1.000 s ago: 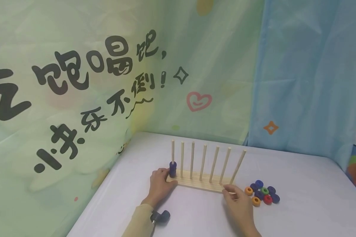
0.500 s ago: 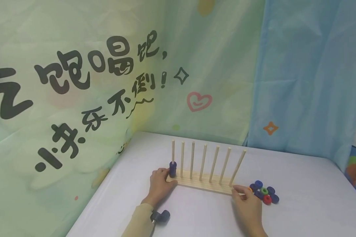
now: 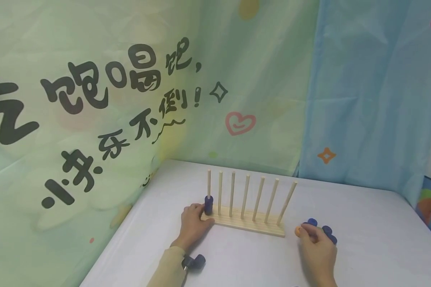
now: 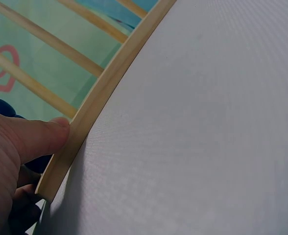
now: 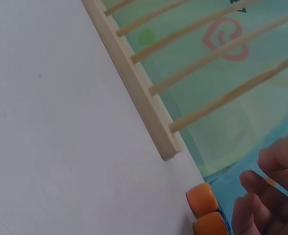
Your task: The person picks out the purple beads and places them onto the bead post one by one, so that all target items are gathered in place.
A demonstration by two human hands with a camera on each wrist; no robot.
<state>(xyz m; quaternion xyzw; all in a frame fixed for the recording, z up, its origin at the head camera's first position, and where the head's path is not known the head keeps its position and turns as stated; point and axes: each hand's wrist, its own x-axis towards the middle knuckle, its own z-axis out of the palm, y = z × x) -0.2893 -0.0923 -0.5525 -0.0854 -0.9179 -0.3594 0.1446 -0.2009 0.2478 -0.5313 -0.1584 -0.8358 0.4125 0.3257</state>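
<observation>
In the head view a wooden pegboard (image 3: 244,225) with a row of upright pegs stands on the white table. Dark blue beads (image 3: 208,205) are stacked on its leftmost peg. My left hand (image 3: 192,224) grips the left end of the base, and the left wrist view shows the thumb (image 4: 46,137) against its front edge. My right hand (image 3: 319,249) hovers at the bead pile right of the board, fingers loosely bent with nothing visible between them. It hides part of the pile. Orange beads (image 5: 203,199) lie close beside its fingers in the right wrist view.
Several blue beads (image 3: 327,230) show behind the right hand. A dark device (image 3: 194,262) is worn at the left wrist. Printed cloth hangs (image 3: 251,79) border the table's left and back sides.
My right hand has moved right, from the board's right end to the bead pile, and now covers much of it. The left hand and the pegboard have stayed in place.
</observation>
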